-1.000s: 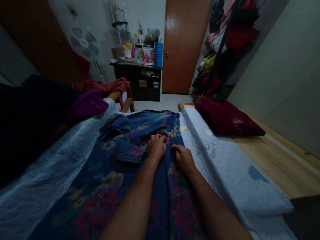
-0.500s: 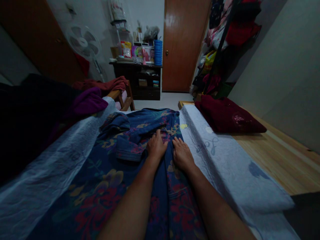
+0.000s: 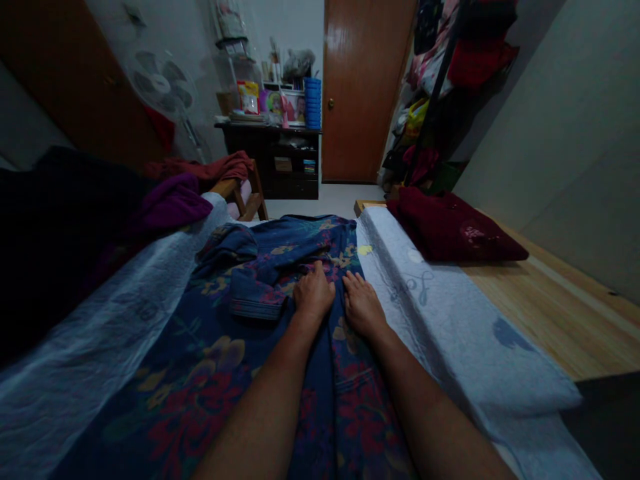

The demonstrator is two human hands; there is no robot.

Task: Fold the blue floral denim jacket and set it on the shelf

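A long blue denim garment (image 3: 215, 387) with red and yellow flowers lies spread over the bed. Its left sleeve is folded across it, with a stitched cuff (image 3: 257, 308) pointing towards me. My left hand (image 3: 314, 293) is on the garment's middle, fingers curled against the bunched cloth; the fingertips are partly hidden. Just to its right, my right hand (image 3: 363, 303) lies flat with fingers stretched out near the garment's right edge, on a long folded strip of the same cloth.
A pale quilted sheet (image 3: 440, 333) covers the bed. A folded maroon garment (image 3: 460, 227) sits on the wooden ledge (image 3: 540, 307) at right. Purple cloth (image 3: 173, 203) and dark clothes are heaped at left. Behind stand a fan (image 3: 160, 83), a dark cabinet (image 3: 295, 183) and a door (image 3: 367, 93).
My left hand's fingers look more curled than before. Both hands stay at nearly the same spot on the garment, and the whole view has shifted slightly.
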